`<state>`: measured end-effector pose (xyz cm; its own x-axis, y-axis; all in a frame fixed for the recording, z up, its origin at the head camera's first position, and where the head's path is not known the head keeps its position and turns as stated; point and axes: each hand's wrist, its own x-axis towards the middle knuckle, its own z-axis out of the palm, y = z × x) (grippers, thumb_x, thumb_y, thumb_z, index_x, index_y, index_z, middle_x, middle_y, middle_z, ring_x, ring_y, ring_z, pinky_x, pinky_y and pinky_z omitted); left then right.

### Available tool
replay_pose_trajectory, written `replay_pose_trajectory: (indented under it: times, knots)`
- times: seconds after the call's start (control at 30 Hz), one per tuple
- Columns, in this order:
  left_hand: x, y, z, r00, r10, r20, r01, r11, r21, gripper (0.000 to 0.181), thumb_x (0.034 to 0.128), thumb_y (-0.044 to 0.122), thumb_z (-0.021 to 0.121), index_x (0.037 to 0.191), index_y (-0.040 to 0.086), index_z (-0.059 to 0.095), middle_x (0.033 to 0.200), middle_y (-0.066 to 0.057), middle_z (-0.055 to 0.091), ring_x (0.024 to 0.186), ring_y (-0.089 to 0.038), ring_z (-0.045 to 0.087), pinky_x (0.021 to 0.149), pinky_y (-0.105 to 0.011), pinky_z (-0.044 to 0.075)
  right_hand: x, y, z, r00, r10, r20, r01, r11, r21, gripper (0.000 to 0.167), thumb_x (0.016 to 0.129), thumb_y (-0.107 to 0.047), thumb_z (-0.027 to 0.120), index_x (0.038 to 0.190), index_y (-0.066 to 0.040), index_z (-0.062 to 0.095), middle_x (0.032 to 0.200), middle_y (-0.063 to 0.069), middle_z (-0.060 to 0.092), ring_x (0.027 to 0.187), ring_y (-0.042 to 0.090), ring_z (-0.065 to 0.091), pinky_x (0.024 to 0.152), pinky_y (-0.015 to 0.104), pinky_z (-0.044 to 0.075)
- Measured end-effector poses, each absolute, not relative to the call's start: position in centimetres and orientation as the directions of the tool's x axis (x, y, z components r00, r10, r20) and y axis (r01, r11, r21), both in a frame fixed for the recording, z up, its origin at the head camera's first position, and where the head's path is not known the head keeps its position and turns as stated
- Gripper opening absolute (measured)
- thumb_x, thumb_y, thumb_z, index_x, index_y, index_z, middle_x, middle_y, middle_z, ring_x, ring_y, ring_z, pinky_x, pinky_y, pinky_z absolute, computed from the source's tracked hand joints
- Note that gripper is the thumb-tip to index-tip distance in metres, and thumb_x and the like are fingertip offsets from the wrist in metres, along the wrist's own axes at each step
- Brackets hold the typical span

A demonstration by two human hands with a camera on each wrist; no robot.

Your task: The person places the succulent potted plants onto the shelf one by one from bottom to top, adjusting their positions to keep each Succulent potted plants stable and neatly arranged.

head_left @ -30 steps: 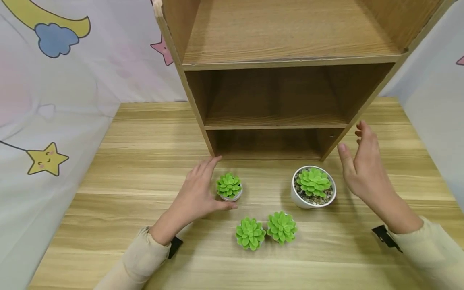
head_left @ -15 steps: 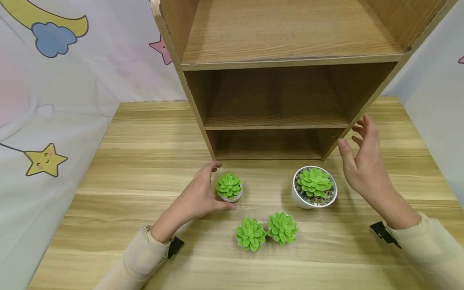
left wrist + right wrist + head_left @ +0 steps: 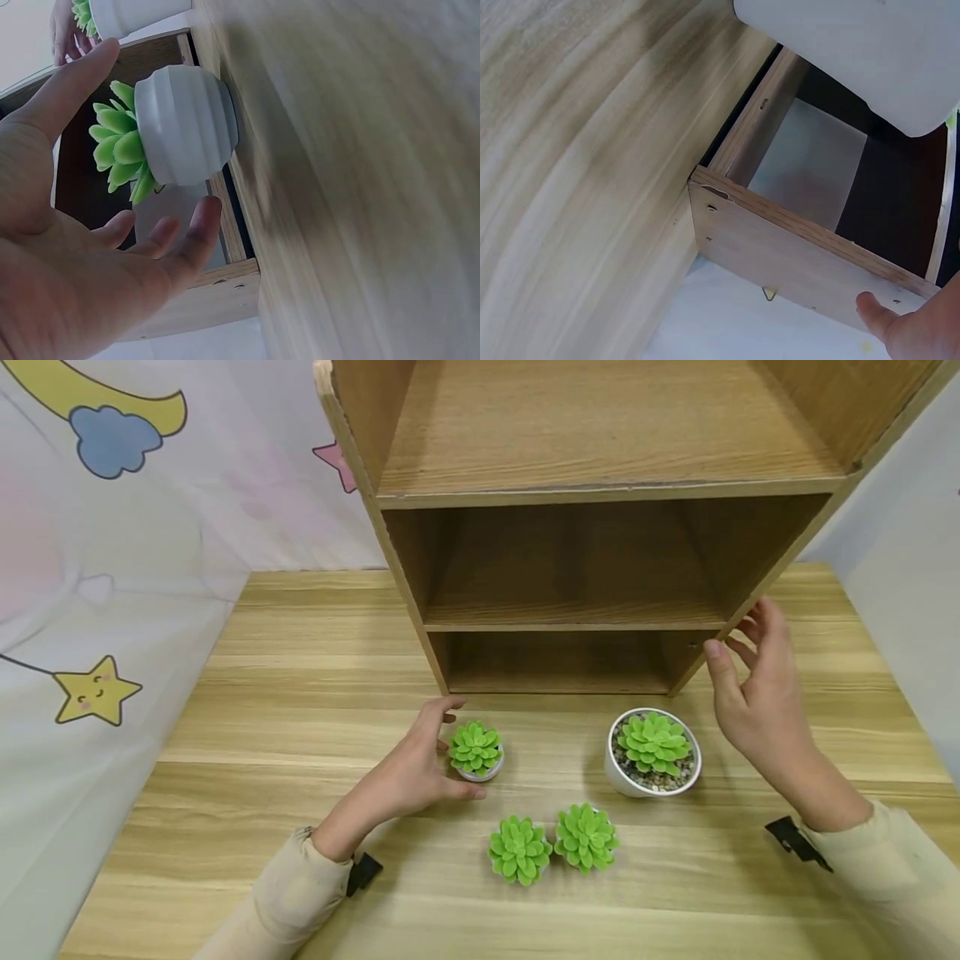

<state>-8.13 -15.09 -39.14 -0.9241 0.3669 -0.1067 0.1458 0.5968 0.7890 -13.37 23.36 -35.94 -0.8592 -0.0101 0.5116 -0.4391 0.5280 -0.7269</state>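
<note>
A small succulent [image 3: 476, 748] in a ribbed white pot [image 3: 187, 124] stands upright on the table. My left hand [image 3: 415, 770] cups around it from the left, thumb and fingers spread to either side; in the left wrist view a gap shows between the fingertips and the pot. My right hand [image 3: 767, 710] is held beside the right side panel of the wooden shelf [image 3: 611, 492], fingers loosely bent and partly behind the panel's edge; contact cannot be told. Left of that hand sits a larger succulent [image 3: 654, 745] in a white pot with pebbles.
Two more small succulents, one on the left [image 3: 519, 850] and one on the right [image 3: 587, 837], stand close together nearer the front of the table [image 3: 247, 710]. The shelf rises behind the plants. A printed cloth [image 3: 150, 535] hangs along the left and back.
My left hand's fingers have bent in more around the small succulent's far side. The right hand has moved slightly forward along the shelf's side panel. The plants stay in place.
</note>
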Motion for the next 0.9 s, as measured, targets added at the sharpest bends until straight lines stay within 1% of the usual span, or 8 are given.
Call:
replay_pose_trajectory:
  times: [0.1,0.13,0.2,0.33,0.53,0.67,0.77,0.9]
  knots:
    - [-8.3,-15.2,-39.3,-0.915,0.391,-0.105,0.149,0.568,0.809,0.115,0.0613,0.024,0.096,0.15,0.01,0.025,0.144,-0.015,0.037,0.117,-0.029,0.047,0.089,-0.042,0.048,-13.4,23.2,-35.8,-0.861,-0.006,0.508,-0.438,0.518,-0.735,0.058,0.1,-0.01,0.055,0.151,-0.013,0.029,0.14,0.014,0.039,0.128,0.025,0.044,0.102,0.027,0.041]
    - [-8.4,-15.3,-39.3,-0.912,0.395,-0.109,0.143,0.557,0.818,0.114,0.0615,0.024,0.096,0.15,0.01,0.026,0.144,-0.014,0.037,0.118,-0.029,0.047,0.09,-0.043,0.048,-13.5,23.1,-35.8,-0.857,-0.004,0.515,-0.442,0.519,-0.732,0.057,0.1,-0.01,0.055,0.151,-0.013,0.03,0.14,0.014,0.039,0.129,0.024,0.044,0.102,0.027,0.041]
    - [-8.5,-15.4,-39.5,-0.911,0.395,-0.122,0.124,0.544,0.83,0.113,0.0621,0.023,0.096,0.15,0.01,0.026,0.143,-0.014,0.039,0.114,-0.03,0.05,0.09,-0.043,0.048,-13.6,23.0,-35.7,-0.846,0.001,0.533,-0.452,0.53,-0.718,0.056,0.1,-0.012,0.055,0.151,-0.013,0.031,0.14,0.012,0.04,0.129,0.022,0.044,0.101,0.027,0.041]
    - [-8.8,-15.5,-39.6,-0.908,0.385,-0.162,0.075,0.531,0.844,0.111,0.0628,0.022,0.096,0.15,0.014,0.026,0.143,-0.011,0.04,0.099,-0.031,0.056,0.087,-0.042,0.049,-14.0,22.9,-35.7,-0.822,0.02,0.57,-0.468,0.546,-0.695,0.052,0.1,-0.012,0.056,0.148,-0.011,0.035,0.138,0.011,0.042,0.129,0.019,0.044,0.101,0.027,0.041]
    - [-8.8,-15.6,-39.7,-0.895,0.417,-0.158,0.087,0.51,0.856,0.11,0.064,0.017,0.095,0.15,0.01,0.027,0.144,-0.012,0.039,0.098,-0.029,0.058,0.086,-0.04,0.05,-14.3,22.6,-35.8,-0.813,0.062,0.578,-0.458,0.544,-0.703,0.047,0.1,-0.01,0.055,0.144,-0.005,0.04,0.133,0.012,0.045,0.125,0.018,0.046,0.101,0.028,0.042]
    - [-8.8,-15.5,-39.9,-0.892,0.424,-0.154,0.092,0.506,0.858,0.107,0.064,0.012,0.094,0.149,0.008,0.029,0.141,-0.011,0.041,0.095,-0.028,0.059,0.085,-0.038,0.051,-14.6,22.4,-35.8,-0.801,0.084,0.593,-0.46,0.548,-0.699,0.044,0.099,-0.009,0.055,0.141,-0.003,0.042,0.13,0.013,0.047,0.122,0.02,0.05,0.098,0.026,0.044]
    - [-8.9,-15.5,-40.0,-0.893,0.421,-0.16,0.084,0.504,0.86,0.107,0.064,0.012,0.094,0.149,0.008,0.029,0.139,-0.01,0.042,0.095,-0.028,0.059,0.085,-0.037,0.051,-14.8,22.2,-35.8,-0.794,0.095,0.6,-0.462,0.547,-0.698,0.043,0.1,-0.009,0.054,0.14,-0.002,0.043,0.128,0.014,0.048,0.121,0.021,0.051,0.095,0.025,0.046]
    - [-9.1,-15.6,-40.3,-0.89,0.427,-0.16,0.083,0.498,0.863,0.107,0.0644,0.013,0.094,0.149,0.009,0.029,0.14,-0.011,0.041,0.097,-0.028,0.058,0.085,-0.037,0.05,-15.0,22.0,-35.7,-0.794,0.105,0.599,-0.46,0.541,-0.704,0.042,0.1,-0.01,0.053,0.14,-0.003,0.043,0.128,0.013,0.049,0.12,0.021,0.052,0.093,0.025,0.047]
